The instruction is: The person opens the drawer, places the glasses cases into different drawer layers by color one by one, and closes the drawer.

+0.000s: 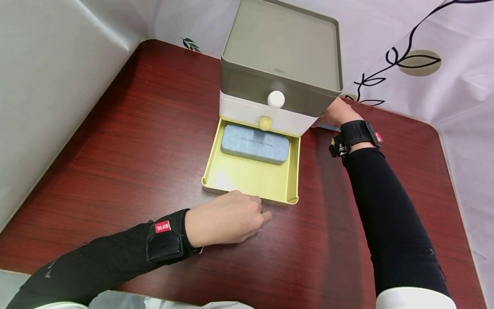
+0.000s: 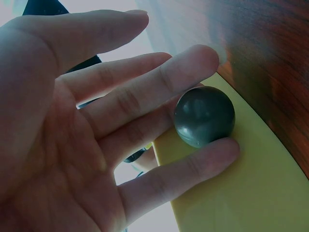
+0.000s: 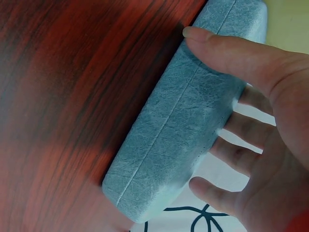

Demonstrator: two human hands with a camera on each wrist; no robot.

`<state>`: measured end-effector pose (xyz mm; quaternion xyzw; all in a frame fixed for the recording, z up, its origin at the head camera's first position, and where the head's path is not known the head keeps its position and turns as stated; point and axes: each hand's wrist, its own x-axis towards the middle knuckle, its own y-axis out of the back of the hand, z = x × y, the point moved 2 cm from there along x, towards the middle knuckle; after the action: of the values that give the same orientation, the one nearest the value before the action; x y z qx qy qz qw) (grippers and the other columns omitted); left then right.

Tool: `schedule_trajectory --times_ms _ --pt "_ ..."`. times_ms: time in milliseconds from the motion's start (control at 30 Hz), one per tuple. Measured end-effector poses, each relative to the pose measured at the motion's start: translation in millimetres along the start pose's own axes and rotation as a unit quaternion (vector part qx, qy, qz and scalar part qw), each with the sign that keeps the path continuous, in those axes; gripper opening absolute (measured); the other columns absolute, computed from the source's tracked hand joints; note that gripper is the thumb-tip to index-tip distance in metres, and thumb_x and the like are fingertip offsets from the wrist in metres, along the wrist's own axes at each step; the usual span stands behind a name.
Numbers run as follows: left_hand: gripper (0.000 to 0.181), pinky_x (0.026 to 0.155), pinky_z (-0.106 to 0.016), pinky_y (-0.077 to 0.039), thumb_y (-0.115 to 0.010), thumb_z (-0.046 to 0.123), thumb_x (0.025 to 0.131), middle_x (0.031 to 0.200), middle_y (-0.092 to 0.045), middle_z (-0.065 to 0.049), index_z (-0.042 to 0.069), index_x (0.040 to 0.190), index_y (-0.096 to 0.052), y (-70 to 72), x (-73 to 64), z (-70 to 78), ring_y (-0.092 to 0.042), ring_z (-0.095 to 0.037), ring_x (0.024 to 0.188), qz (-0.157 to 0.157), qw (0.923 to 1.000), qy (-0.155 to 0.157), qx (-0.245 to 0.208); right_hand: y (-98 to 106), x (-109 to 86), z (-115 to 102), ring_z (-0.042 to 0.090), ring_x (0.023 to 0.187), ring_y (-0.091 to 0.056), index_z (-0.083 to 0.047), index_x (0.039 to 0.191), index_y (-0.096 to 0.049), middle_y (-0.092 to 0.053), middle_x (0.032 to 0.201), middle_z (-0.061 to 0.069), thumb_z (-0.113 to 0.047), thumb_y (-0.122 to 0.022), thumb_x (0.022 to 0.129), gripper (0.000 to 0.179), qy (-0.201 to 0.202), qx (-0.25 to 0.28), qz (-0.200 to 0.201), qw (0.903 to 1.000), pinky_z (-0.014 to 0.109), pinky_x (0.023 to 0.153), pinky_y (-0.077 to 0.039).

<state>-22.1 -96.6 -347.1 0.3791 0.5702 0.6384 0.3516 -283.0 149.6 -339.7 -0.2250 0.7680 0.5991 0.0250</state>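
The bottom drawer [image 1: 247,178] of a small cabinet is pulled out, pale yellow inside, with a light-blue glasses case [image 1: 254,144] lying toward its back. My left hand [image 1: 231,216] is at the drawer's front. In the left wrist view its fairly straight fingers lie on either side of the dark round knob [image 2: 205,116], the thumb held away. Beside the cabinet's right side, my right hand [image 1: 339,112] is partly hidden. In the right wrist view it holds a second blue glasses case [image 3: 169,121], thumb across the top and fingers at the far side, some fingertips out of sight.
The cabinet [image 1: 281,38] has a grey tray-like top, a grey upper drawer with a white knob [image 1: 275,99] and a white middle drawer with a yellow knob [image 1: 265,123]. It stands on a reddish wooden table [image 1: 154,128]. White patterned cloth [image 1: 409,77] hangs behind.
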Motion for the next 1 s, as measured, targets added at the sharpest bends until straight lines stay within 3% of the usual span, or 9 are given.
schedule_trajectory --times_ms 100,267,400,633,1000 --pt "0.014 0.048 -0.028 -0.045 -0.057 0.016 0.09 0.059 -0.053 0.004 0.017 0.077 -0.057 -0.6 0.0 -0.1 -0.055 -0.012 0.06 0.001 1.0 0.0 0.0 -1 -1.1 1 0.043 0.133 -0.039 -0.002 0.144 -0.04 -0.045 0.142 0.024 -0.008 -0.079 0.077 0.077 0.001 0.005 0.003 1.0 0.062 0.109 -0.03" --pt "0.014 0.047 -0.027 -0.044 -0.058 0.017 0.09 0.059 -0.053 0.004 0.017 0.076 -0.057 -0.7 0.1 0.4 -0.054 -0.012 0.059 0.005 1.0 -0.001 0.003 -4 -3.5 0 0.043 0.132 -0.041 0.001 0.143 -0.039 -0.046 0.139 0.026 0.001 -0.077 0.075 0.078 0.036 0.018 0.013 0.9991 0.059 0.11 -0.031" --pt "0.013 0.046 -0.027 -0.043 -0.059 0.017 0.089 0.058 -0.052 0.004 0.017 0.076 -0.057 0.2 0.1 0.9 -0.054 -0.012 0.059 0.006 1.0 0.0 0.003 -4 -5.3 2 0.044 0.133 -0.04 0.0 0.143 -0.039 -0.045 0.141 0.026 -0.003 -0.077 0.077 0.076 0.017 0.009 0.015 0.9997 0.061 0.109 -0.031" --pt "0.015 0.046 -0.026 -0.042 -0.058 0.016 0.089 0.057 -0.051 0.004 0.017 0.075 -0.056 0.4 -0.3 0.7 -0.054 -0.012 0.059 0.007 1.0 -0.001 0.003 -3 -8.1 5 0.049 0.136 -0.033 -0.006 0.145 -0.038 -0.043 0.145 0.025 -0.013 -0.077 0.08 0.076 -0.027 -0.014 0.012 0.9995 0.075 0.106 -0.018" --pt "0.014 0.047 -0.026 -0.044 -0.058 0.017 0.09 0.058 -0.052 0.004 0.017 0.076 -0.057 -0.7 0.4 0.5 -0.054 -0.012 0.059 0.005 1.0 0.0 0.005 -4 -18.7 6 0.049 0.135 -0.036 -0.012 0.15 -0.03 -0.043 0.144 0.025 -0.02 -0.076 0.081 0.083 -0.016 -0.034 0.022 0.999 0.072 0.103 -0.027"
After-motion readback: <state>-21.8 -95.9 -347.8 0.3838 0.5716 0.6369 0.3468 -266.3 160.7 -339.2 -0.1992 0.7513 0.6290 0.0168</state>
